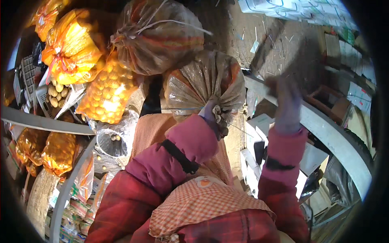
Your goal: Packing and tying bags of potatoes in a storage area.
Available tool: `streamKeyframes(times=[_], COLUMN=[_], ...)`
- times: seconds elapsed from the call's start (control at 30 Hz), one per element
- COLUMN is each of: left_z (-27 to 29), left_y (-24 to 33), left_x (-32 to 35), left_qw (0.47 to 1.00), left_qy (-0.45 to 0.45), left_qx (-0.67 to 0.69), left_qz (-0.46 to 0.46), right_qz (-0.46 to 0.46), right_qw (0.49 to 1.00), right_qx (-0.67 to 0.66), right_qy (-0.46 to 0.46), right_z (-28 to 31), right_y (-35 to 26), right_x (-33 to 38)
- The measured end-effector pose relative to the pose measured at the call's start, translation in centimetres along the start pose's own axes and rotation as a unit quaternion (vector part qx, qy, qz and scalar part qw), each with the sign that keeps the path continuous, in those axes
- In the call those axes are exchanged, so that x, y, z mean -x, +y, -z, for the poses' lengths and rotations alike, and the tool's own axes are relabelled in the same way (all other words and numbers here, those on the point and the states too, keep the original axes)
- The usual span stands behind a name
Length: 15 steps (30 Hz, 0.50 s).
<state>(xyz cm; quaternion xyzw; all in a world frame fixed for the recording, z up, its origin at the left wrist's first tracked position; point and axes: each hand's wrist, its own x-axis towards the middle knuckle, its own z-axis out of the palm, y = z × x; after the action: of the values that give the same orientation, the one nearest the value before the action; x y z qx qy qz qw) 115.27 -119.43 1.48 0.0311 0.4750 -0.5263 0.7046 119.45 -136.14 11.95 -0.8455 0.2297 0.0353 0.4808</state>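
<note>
My left hand (212, 117) is closed around the gathered neck of a translucent brownish sack (198, 83) with red stripes, which stands directly in front of me. The bunched end of the neck sticks out beside my fingers. A thin strand runs out on both sides of that hand. My right hand (288, 103) is raised off to the right, apart from the sack. Motion smears its fingers, so I cannot make out their pose or anything in them. Behind the first sack leans a second similar sack (162, 38), its neck gathered and white ties trailing from it.
Orange mesh bags (107, 91) of round produce stand at the left, near a plastic-lined bin (113, 141). Curved grey rails (324, 125) run along both sides. White boxes (312, 162) lie at the right, and wrapped packs (296, 10) are stacked at the far right.
</note>
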Motion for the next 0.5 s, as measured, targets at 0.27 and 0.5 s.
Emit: streamKeyframes(times=[0.27, 0.5], left_z=[-2.2, -2.0], left_y=[0.8, 1.6], left_x=[1.7, 3.5], left_qw=[0.994, 0.987], left_qy=[0.102, 0.129], left_qx=[-0.013, -0.086], left_qz=[0.041, 0.052], right_qz=[-0.366, -0.341], right_qw=[0.819, 0.863], right_qx=[-0.146, -0.136], right_qy=[-0.417, -0.348], right_z=[-12.3, -22.9], right_y=[15.3, 17.4], right_x=[21.4, 25.8])
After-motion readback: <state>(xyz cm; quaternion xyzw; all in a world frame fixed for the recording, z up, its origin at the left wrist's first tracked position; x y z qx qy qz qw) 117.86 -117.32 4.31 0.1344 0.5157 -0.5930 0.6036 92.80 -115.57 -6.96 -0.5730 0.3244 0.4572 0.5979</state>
